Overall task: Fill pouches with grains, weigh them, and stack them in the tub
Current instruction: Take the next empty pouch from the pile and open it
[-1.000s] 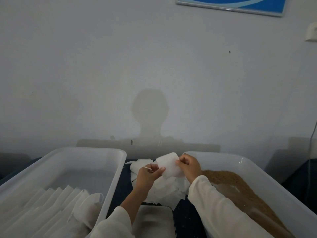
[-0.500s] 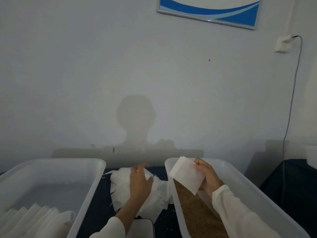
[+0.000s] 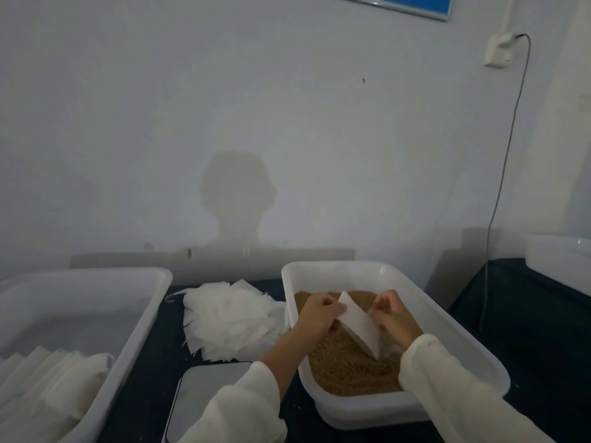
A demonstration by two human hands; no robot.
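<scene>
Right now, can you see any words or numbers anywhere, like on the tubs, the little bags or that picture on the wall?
None can be read.
Framed blue picture on the wall: only its lower edge shows, no letters visible.
Pouch held in both hands: plain white, no print.
Grain tub and left tub: no labels visible.
Scale: only its plain top plate shows, no readout in view.

No text, label, brand or number can be read anywhere. The blue framed sign [image 3: 412, 4] at the wall's top edge shows only plain blue, its lettering cut off above.
</scene>
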